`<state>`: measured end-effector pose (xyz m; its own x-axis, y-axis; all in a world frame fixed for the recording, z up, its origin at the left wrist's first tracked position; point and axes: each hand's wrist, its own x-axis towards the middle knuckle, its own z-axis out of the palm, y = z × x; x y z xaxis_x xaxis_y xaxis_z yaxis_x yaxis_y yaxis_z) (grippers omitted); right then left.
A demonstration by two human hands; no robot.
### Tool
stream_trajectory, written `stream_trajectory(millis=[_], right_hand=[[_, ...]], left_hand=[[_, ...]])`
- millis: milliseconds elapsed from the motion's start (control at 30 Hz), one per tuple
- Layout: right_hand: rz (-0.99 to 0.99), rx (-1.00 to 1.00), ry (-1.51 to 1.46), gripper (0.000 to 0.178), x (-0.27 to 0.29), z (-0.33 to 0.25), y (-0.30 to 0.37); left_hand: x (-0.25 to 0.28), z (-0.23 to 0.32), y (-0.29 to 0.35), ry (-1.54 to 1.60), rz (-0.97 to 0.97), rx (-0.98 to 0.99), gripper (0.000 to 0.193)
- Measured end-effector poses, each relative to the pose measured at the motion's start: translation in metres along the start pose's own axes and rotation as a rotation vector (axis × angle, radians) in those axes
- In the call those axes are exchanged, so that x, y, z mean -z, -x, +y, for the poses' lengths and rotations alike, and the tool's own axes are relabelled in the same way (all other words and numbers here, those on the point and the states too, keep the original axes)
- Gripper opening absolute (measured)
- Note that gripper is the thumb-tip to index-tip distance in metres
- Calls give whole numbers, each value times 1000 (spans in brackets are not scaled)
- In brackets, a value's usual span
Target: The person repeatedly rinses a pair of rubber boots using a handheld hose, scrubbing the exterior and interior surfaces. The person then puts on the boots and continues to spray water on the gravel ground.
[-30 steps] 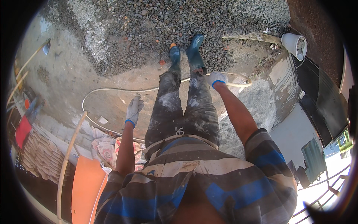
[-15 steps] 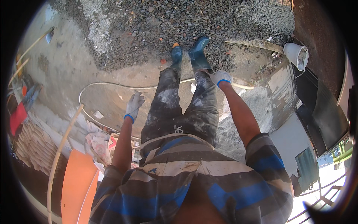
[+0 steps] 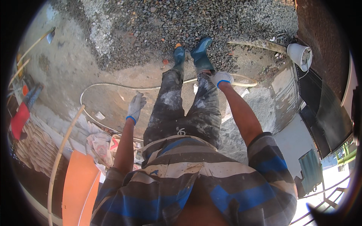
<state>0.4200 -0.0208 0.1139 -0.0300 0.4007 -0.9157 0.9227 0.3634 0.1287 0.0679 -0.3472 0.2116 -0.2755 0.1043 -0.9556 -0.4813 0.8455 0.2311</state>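
Note:
My left hand (image 3: 136,107), in a pale knit glove with a blue cuff, hangs beside my left thigh. Its fingers are loosely bent and apart, with nothing in them. Beside my right lower leg is my right hand (image 3: 221,78), gloved the same way and curled closed. Its fingertips are hidden, so I cannot make out what it holds, if anything. A pale hose (image 3: 132,88) curves along the ground behind my legs, and a loop of it shows just past my right hand. I wear green rubber boots (image 3: 203,52) and stained dark trousers (image 3: 167,101).
Gravel (image 3: 181,22) spreads ahead of my boots. A white bucket (image 3: 299,56) lies tipped at the right, beside a wooden board (image 3: 260,45). A long pole (image 3: 62,150), an orange panel (image 3: 80,184) and crumpled sacks (image 3: 100,145) are at the left. A person in red (image 3: 19,119) is at the far left.
My right hand has shifted very slightly left. At the far left, the person in red has moved a little. My left hand has barely moved.

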Motion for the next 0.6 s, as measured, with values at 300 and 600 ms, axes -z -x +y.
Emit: stream_trajectory(millis=[300,600], right_hand=[[45,-6,-38,57,-21,32,-20],[95,-146,-246,54,-36,74,4]], left_hand=[[5,16,4,-24,5,24,64],[35,51,21,-152,-18,-7,66]])
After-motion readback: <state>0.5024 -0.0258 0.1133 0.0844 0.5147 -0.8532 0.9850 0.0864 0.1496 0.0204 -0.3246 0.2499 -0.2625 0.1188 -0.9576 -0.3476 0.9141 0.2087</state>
